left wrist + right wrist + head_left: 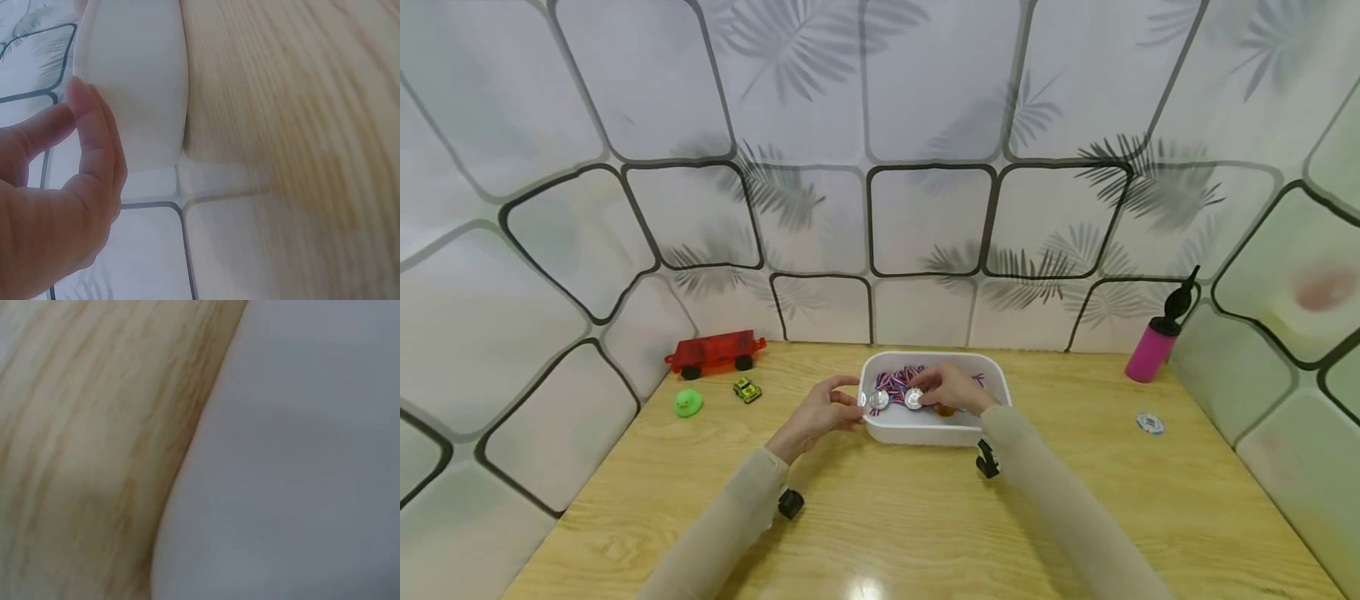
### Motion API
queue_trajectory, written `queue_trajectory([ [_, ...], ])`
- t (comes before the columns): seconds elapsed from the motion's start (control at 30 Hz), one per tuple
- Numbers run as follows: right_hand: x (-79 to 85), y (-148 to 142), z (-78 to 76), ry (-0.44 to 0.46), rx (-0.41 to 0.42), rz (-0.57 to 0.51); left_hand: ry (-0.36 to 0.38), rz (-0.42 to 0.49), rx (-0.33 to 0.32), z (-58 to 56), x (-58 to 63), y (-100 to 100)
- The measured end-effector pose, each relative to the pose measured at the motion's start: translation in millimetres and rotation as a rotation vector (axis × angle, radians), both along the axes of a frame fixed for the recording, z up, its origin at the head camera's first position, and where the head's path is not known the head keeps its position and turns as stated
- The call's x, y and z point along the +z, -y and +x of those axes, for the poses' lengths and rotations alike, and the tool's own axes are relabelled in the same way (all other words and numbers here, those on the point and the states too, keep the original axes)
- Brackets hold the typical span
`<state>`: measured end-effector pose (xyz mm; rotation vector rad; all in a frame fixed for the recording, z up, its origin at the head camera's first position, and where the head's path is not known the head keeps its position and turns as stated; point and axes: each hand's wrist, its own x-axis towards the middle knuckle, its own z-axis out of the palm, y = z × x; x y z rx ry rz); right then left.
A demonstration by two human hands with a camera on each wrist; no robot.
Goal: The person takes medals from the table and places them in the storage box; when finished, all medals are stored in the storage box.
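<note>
In the head view a white plastic bin (898, 434) holds several medals on striped red, white and blue ribbons (896, 382). My right hand (958, 388) reaches over the bin, its fingertips pinching a silver medal (913, 398). A second silver medal (878, 400) lies at the bin's left end, and a gold medal (944, 410) shows partly beneath the right hand. Bent loosely, the fingers of my left hand (815, 419) rest against the bin's left end. The left wrist view shows those fingertips at its rim. Only the bin wall (294, 475) and table fill the right wrist view.
On the left of the wooden table (880, 517) are a red toy wagon (715, 353), a green rubber duck (687, 403) and a small yellow toy car (747, 390). At the right stand a pink hand pump (1148, 353) and a poker chip (1150, 423). Patterned panels enclose the back and sides.
</note>
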<state>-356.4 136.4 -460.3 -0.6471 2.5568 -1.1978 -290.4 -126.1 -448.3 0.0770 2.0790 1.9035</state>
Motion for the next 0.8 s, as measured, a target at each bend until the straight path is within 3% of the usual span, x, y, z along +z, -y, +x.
queue_trajectory([
  [0.1,-2.4,0.4,-0.5,-0.026,0.017,0.005,0.001,0.011,0.000,-0.8,-1.3,0.5],
  [0.3,-4.2,1.6,1.5,0.019,-0.003,0.023,0.004,0.021,-0.001,-1.0,-3.3,0.1],
  [0.8,4.7,0.3,6.5,-0.018,0.007,0.022,0.007,0.004,0.016,2.3,1.9,-1.6],
])
